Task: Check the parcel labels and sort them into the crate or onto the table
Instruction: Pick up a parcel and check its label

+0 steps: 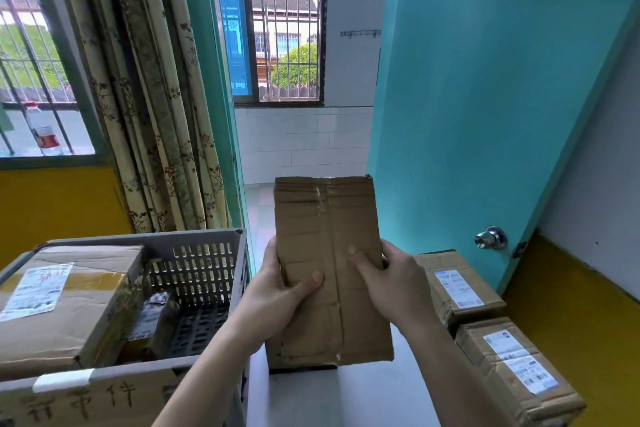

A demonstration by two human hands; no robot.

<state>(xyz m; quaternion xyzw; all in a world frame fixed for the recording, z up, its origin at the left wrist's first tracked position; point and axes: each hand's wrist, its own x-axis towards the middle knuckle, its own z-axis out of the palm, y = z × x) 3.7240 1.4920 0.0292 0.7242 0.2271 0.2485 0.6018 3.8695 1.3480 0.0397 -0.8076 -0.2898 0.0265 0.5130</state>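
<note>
Head view: a parcel held up with its label side hidden

The grey crate (204, 246) on the left is the biggest thing in play, open at the top so boxes can be dropped in; a large labelled box (69, 302) lies tilted inside it, label up, with a smaller dark packet (156, 315) wedged beside it. A strip of cardboard with handwriting (83, 402) is fixed on the crate's near wall, probably naming what goes inside

The white table (346, 399) fills the lower middle. Two labelled boxes (460, 284) (516, 364) rest along its right edge, labels up, likely already sorted there

Between crate and boxes, the held parcel (329, 270) stands upright, its lower edge near or on the table. The face toward the camera shows only a taped seam and no label, so I judge it needs turning before it can be sorted

The left hand (277, 298) clamps the parcel's left edge, thumb across the front. The right hand (394, 281) grips the right edge, thumb and forefinger pressed on the front, a hold well suited to rotating it
</note>
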